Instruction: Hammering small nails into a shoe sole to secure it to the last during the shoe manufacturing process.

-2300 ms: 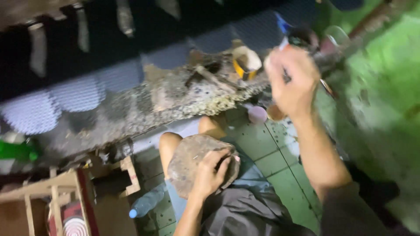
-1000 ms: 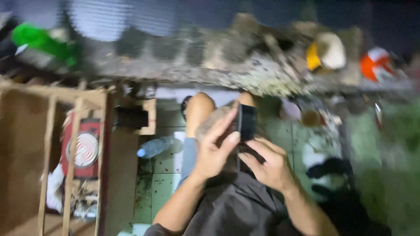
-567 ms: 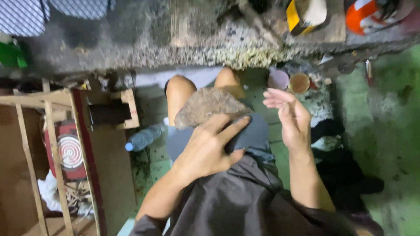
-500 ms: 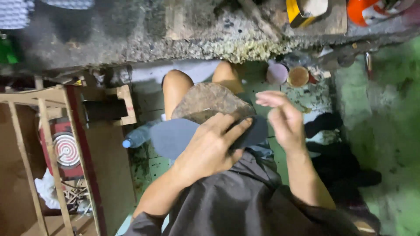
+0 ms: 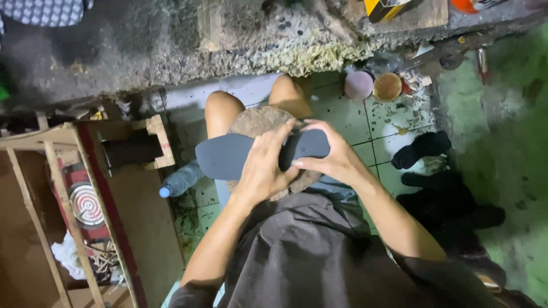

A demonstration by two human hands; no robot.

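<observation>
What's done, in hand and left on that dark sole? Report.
Done: the dark sole lies across the rounded stone on the lap. In hand: the left hand presses its middle, the right hand grips its end. Left: unclear; its surface looks bare, and two small tubs sit untouched.

Both forearms reach forward over the lap, left hand (image 5: 264,165) pressing flat, right hand (image 5: 331,159) with fingers curled.
</observation>
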